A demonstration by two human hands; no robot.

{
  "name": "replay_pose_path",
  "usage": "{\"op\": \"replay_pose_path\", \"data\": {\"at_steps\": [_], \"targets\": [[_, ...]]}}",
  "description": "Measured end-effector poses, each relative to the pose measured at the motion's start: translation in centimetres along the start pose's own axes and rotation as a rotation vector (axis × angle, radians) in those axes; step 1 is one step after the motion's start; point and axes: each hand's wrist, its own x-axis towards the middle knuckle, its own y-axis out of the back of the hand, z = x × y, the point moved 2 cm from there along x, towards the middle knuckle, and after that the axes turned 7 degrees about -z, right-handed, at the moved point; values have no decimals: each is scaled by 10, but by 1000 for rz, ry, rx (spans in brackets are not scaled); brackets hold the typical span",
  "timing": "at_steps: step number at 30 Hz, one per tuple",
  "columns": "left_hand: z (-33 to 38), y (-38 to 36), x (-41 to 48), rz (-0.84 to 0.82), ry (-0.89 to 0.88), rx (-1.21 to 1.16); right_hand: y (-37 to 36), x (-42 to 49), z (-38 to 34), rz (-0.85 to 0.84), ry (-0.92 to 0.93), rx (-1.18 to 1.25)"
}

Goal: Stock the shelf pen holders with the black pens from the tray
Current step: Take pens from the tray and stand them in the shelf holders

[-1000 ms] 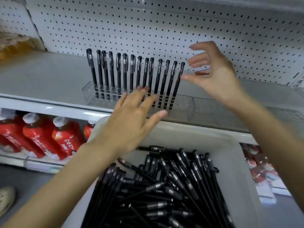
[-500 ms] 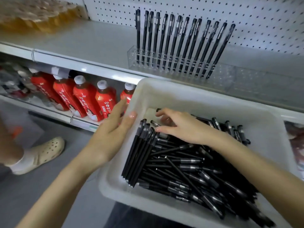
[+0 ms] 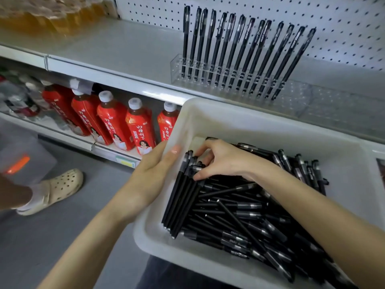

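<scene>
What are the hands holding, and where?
Right hand grips a bunch of pens at their cap ends; left hand holds the tray by its left rim.

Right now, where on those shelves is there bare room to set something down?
Free: the top shelf between the amber packs and the clear pen holder, and the holder's empty right end. Crowded: the tray of pens and the lower shelf of red bottles.
</scene>
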Motion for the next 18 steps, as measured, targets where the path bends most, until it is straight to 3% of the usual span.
{"op": "replay_pose_path", "data": {"at_steps": [7,18], "targets": [[-1,1,0,6,-4,-22,4,2,-4,-40,-58,136],[-1,3,0,8,-1,-65,15,-9,-7,-54,60,288]]}}
